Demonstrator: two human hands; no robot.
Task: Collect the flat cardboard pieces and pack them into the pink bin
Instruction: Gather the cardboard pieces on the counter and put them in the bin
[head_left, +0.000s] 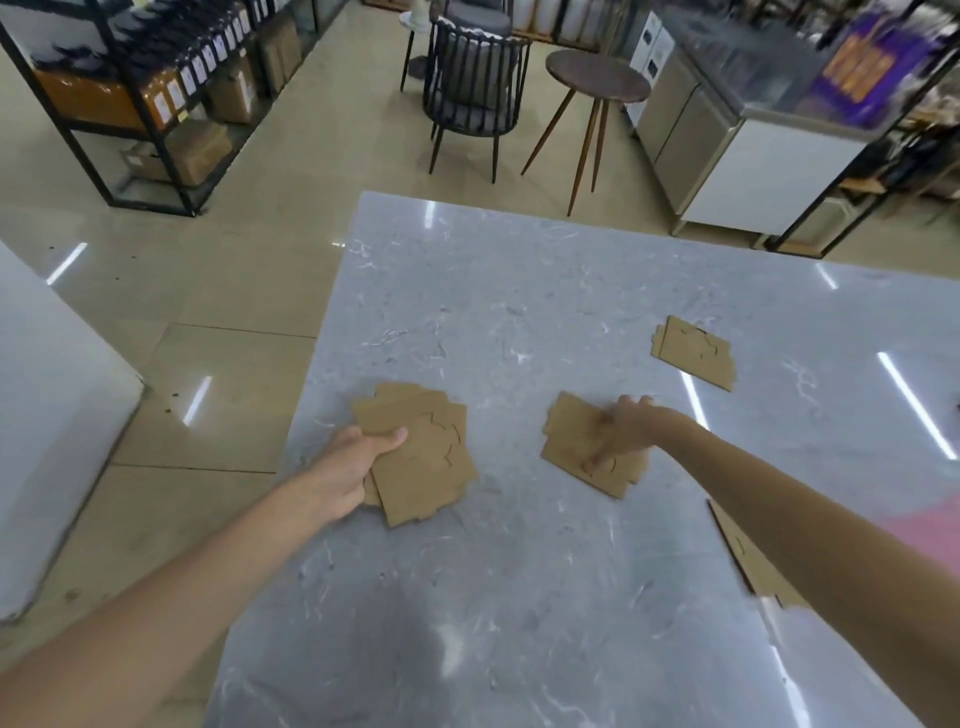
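Flat brown cardboard pieces lie on a grey marble table (519, 322). My left hand (353, 462) grips a fanned stack of cardboard pieces (426, 462) near the table's left edge, thumb on top. My right hand (621, 426) rests on a second cardboard pile (571, 431) in the middle, fingers curled onto it; the hand is blurred. A third cardboard pile (696, 353) lies untouched farther right. Another cardboard piece (748, 556) shows partly under my right forearm. A pink patch, likely the pink bin (935, 530), peeks in at the right edge.
The table's left edge drops to a tiled floor. A white block (52, 415) stands at the left. Beyond the table are a dark chair (472, 88), a small round stool table (597, 78), shelving racks (156, 78) and a steel counter (727, 145).
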